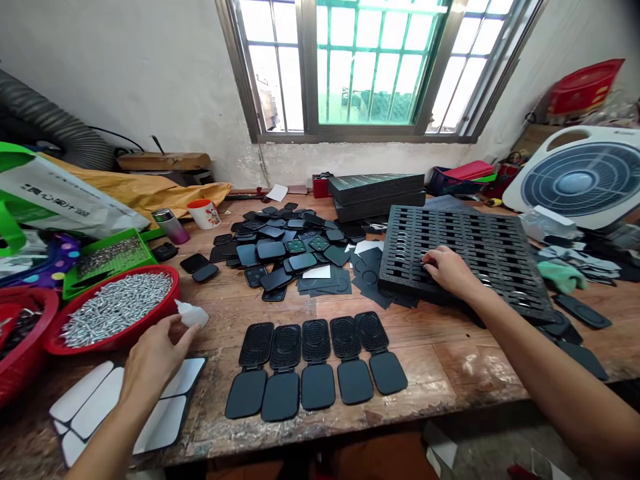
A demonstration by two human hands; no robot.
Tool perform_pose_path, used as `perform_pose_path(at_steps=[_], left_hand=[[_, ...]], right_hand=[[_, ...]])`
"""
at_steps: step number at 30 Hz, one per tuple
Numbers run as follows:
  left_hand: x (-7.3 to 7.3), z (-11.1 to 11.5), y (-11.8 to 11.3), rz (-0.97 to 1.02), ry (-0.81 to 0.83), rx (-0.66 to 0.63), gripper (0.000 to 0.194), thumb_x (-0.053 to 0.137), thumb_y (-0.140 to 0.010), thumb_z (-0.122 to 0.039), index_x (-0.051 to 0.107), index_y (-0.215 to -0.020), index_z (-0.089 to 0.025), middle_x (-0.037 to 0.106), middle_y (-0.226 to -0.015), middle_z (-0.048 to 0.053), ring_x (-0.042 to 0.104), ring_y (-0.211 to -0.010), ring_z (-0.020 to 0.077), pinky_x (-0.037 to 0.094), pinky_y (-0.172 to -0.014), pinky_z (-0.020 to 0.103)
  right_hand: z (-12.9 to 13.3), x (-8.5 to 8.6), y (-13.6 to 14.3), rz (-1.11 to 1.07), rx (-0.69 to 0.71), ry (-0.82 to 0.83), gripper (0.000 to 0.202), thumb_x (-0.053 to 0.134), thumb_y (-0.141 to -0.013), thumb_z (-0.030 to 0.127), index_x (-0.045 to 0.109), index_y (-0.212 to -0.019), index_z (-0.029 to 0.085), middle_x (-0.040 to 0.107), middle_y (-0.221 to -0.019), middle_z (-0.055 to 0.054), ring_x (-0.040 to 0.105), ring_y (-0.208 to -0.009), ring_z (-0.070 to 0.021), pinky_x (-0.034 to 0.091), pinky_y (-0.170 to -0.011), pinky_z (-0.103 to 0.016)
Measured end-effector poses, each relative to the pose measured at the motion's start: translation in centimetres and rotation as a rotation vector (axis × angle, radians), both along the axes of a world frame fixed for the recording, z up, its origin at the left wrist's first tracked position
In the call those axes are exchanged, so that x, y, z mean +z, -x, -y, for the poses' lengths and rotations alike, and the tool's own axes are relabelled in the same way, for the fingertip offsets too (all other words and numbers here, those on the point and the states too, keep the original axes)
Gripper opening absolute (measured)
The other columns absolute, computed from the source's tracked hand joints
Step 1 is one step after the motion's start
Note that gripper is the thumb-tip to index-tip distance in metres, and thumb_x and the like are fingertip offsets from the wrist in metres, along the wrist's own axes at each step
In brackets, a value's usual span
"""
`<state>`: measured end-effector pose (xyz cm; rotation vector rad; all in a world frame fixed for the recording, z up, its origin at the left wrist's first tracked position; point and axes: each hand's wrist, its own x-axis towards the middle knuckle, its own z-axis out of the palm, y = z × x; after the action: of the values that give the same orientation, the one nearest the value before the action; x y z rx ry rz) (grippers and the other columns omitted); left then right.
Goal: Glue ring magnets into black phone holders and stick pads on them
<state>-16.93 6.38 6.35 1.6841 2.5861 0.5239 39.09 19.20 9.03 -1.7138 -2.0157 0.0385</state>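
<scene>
My left hand (156,353) is at the left of the table, with thumb and forefinger closed on a small white nozzle bottle (194,316). My right hand (450,270) reaches over a black foam tray (505,247) with rows of slots. Its fingertips are pinched at a slot, hiding whatever is between them. Thin silver round pieces (401,245) stand in some of the slots. In front of me, several black hinged cases (317,385) lie unfolded in a row, with ring-marked upper halves and smooth lower halves.
Black case parts (273,250) are heaped mid-table beside dark ring-marked sheets (373,273). Left are a red bowl of metal pins (117,307), a green tray (110,260), a cup (204,215) and a white-label sheet (165,423). More foam trays (377,193) and a fan (575,177) stand behind.
</scene>
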Motion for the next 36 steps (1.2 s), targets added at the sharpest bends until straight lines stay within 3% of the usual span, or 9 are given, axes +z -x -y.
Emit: perform_pose_path(at_steps=[3, 6, 9, 14, 19, 23, 28, 32, 36], left_hand=[[0.5, 0.8, -1.4, -0.047, -0.093, -0.012, 0.028, 0.048, -0.081, -0.048, 0.046, -0.094, -0.024, 0.061, -0.085, 0.0, 0.06, -0.087, 0.025, 0.047, -0.07, 0.033], [0.8, 1.4, -4.6, -0.092, -0.217, -0.11, 0.028, 0.047, -0.082, -0.049, 0.046, -0.092, -0.024, 0.056, -0.084, 0.002, 0.058, -0.085, 0.0259, 0.048, -0.075, 0.038], [0.8, 1.6, -9.6, -0.08, -0.276, -0.378, 0.03, 0.047, -0.085, -0.046, 0.052, -0.096, -0.019, 0.057, -0.094, 0.008, 0.056, -0.091, 0.0268, 0.046, -0.084, 0.041], [0.9, 0.7, -19.5, 0.02, -0.175, -0.739, 0.026, 0.051, -0.089, -0.03, 0.055, -0.114, -0.022, 0.056, -0.113, 0.008, 0.047, -0.111, 0.0255, 0.041, -0.094, 0.041], [1.1, -1.8, -26.3, 0.014, -0.108, -0.904, 0.032, 0.06, -0.084, -0.022, 0.054, -0.116, -0.023, 0.053, -0.118, 0.008, 0.044, -0.113, 0.0243, 0.038, -0.097, 0.041], [1.0, -2.3, -27.7, -0.111, -0.045, -0.862, 0.022, 0.059, -0.084, -0.02, 0.059, -0.106, -0.02, 0.055, -0.108, 0.008, 0.046, -0.105, 0.0254, 0.039, -0.092, 0.043], [1.2, 0.0, -27.4, -0.22, -0.019, -0.824, 0.022, 0.056, -0.085, -0.02, 0.06, -0.106, -0.02, 0.056, -0.11, 0.01, 0.045, -0.106, 0.0274, 0.037, -0.093, 0.045], [0.7, 1.5, -27.5, -0.251, -0.012, -0.828, 0.03, 0.056, -0.086, -0.024, 0.059, -0.115, -0.025, 0.054, -0.118, 0.01, 0.044, -0.112, 0.0303, 0.035, -0.095, 0.048], [-0.4, 1.7, -27.8, -0.265, 0.003, -0.852, 0.033, 0.057, -0.086, -0.033, 0.058, -0.119, -0.028, 0.053, -0.123, 0.011, 0.04, -0.119, 0.033, 0.03, -0.099, 0.052]], right_hand=[[-0.4, -0.4, -0.2, -0.025, 0.007, 0.015, 0.007, 0.058, -0.075, 0.015, 0.064, -0.071, 0.016, 0.053, -0.079, -0.006, 0.05, -0.068, -0.0168, 0.038, -0.07, -0.029], [-0.8, -0.4, -0.6, -0.09, 0.024, 0.006, 0.007, 0.06, -0.072, 0.016, 0.062, -0.066, 0.017, 0.052, -0.074, -0.004, 0.048, -0.066, -0.0161, 0.038, -0.068, -0.029], [-0.7, -0.2, -1.5, -0.202, 0.043, -0.024, 0.01, 0.062, -0.074, 0.024, 0.06, -0.065, 0.018, 0.054, -0.07, -0.002, 0.05, -0.067, -0.0157, 0.039, -0.067, -0.028], [1.9, -0.4, -0.9, -0.51, 0.011, -0.075, 0.029, 0.055, -0.082, 0.046, 0.06, -0.083, 0.017, 0.055, -0.066, 0.001, 0.046, -0.054, -0.0111, 0.036, -0.051, -0.025], [5.9, -1.3, 3.9, -0.941, 0.155, 0.281, 0.034, 0.069, -0.071, 0.047, 0.063, -0.086, 0.017, 0.056, -0.058, 0.003, 0.043, -0.043, -0.0078, 0.032, -0.04, -0.021], [7.3, -2.6, 7.5, -0.935, 0.22, 0.468, 0.03, 0.066, -0.073, 0.045, 0.062, -0.08, 0.016, 0.057, -0.058, 0.003, 0.046, -0.042, -0.0077, 0.036, -0.039, -0.02], [6.9, -5.2, 9.4, -0.889, 0.239, 0.535, 0.027, 0.063, -0.074, 0.043, 0.059, -0.075, 0.016, 0.054, -0.049, 0.005, 0.047, -0.037, -0.0086, 0.035, -0.034, -0.02], [6.6, -6.7, 10.1, -0.781, 0.226, 0.511, 0.021, 0.058, -0.077, 0.038, 0.059, -0.076, 0.017, 0.054, -0.046, 0.005, 0.048, -0.035, -0.0108, 0.035, -0.034, -0.021], [6.7, -6.6, 10.2, -0.607, 0.233, 0.411, 0.014, 0.057, -0.078, 0.027, 0.064, -0.071, 0.017, 0.058, -0.056, 0.0, 0.054, -0.047, -0.013, 0.038, -0.045, -0.024]])
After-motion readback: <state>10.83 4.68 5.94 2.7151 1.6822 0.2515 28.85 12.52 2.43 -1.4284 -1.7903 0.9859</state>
